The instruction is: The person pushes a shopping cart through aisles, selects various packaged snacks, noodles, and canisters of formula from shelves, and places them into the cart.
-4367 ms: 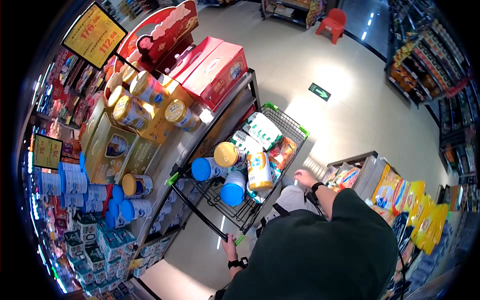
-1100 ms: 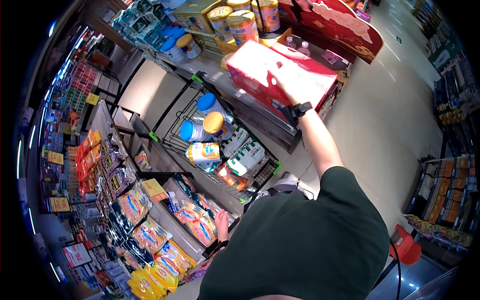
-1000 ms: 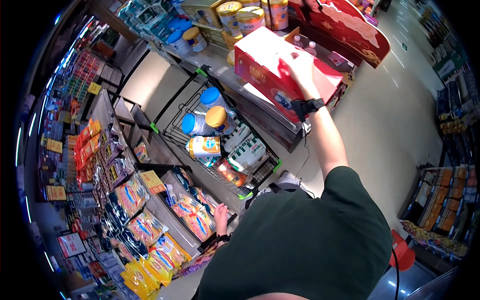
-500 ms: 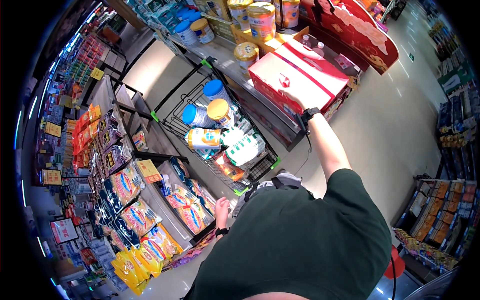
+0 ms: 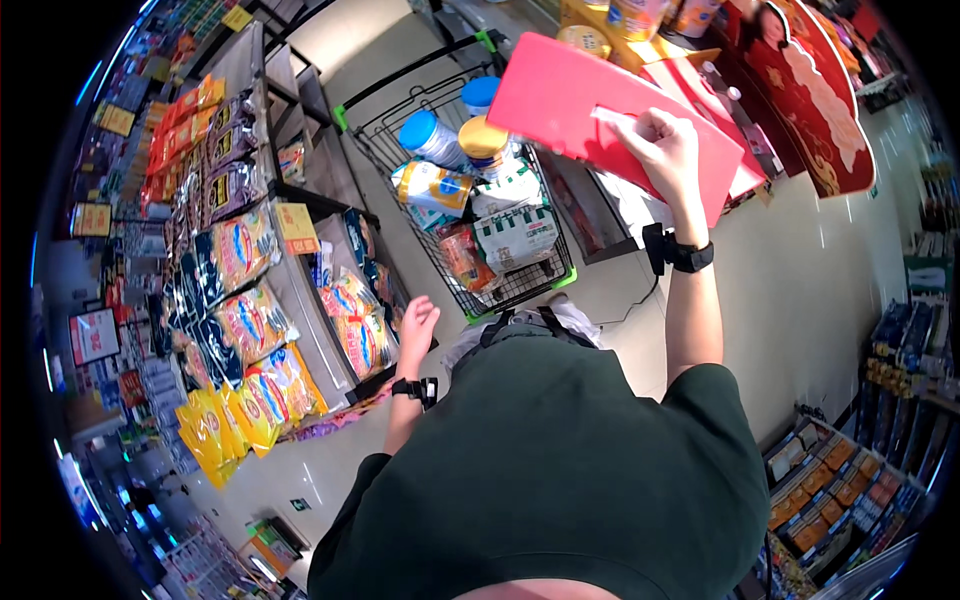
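My right hand (image 5: 668, 150) is closed at the top of a red gift box (image 5: 555, 90), its fingers curled around what looks like the handle. The box is tilted, with a broad plain red face showing, and it overlaps the shelf edge. My left hand (image 5: 418, 325) hangs empty with loosely bent fingers, beside the snack shelf. Between the two stands a black wire shopping cart (image 5: 563, 262) with green corners. It holds blue-lidded cans (image 5: 432, 138), a yellow-lidded can (image 5: 484, 145), a can on its side (image 5: 434, 190), a white-and-green pack (image 5: 516, 238) and an orange-red bag (image 5: 466, 258).
To the left, a shelf (image 5: 340, 375) carries bagged snacks (image 5: 245, 245) and yellow packets (image 5: 232, 425). More cans (image 5: 640, 18) and a red display board (image 5: 815, 100) stand at the far right. Tiled floor (image 5: 800, 300) runs along the right, with a lower rack (image 5: 835, 480) beyond.
The red gift box has tilted and risen from its place with my right hand. My left hand has moved left and a little forward. The whole view has shifted.
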Tool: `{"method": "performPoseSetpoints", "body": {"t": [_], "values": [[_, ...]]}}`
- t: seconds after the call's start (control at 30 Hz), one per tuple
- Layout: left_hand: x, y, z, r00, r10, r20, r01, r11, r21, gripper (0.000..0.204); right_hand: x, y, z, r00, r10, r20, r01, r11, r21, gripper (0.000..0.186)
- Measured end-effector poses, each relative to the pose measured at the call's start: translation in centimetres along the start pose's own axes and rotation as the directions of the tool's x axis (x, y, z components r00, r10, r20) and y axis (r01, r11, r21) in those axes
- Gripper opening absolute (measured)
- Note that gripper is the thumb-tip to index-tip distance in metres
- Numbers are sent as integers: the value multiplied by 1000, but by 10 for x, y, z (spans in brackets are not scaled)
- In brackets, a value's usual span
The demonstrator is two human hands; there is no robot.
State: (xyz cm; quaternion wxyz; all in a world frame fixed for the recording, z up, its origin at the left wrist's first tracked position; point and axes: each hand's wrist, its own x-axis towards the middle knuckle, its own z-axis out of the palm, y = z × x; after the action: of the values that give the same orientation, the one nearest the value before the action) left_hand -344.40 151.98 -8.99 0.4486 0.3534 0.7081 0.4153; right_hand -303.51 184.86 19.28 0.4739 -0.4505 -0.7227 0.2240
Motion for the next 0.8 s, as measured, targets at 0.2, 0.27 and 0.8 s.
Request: {"method": "performPoseSetpoints", "body": {"t": [0.2, 0.27, 0.8], "values": [[36, 145, 19, 943, 332, 4, -331, 937, 114, 102, -4, -25, 95, 880, -314, 355, 365, 927, -85, 43], [54, 168, 22, 919, 385, 88, -381, 923, -62, 109, -11, -18, 141, 827, -375, 419, 437, 897, -60, 41], [102, 107, -24, 865, 443, 236, -500, 806, 317, 114, -140, 37, 232, 924, -15, -381, -292, 614, -733, 74]]}}
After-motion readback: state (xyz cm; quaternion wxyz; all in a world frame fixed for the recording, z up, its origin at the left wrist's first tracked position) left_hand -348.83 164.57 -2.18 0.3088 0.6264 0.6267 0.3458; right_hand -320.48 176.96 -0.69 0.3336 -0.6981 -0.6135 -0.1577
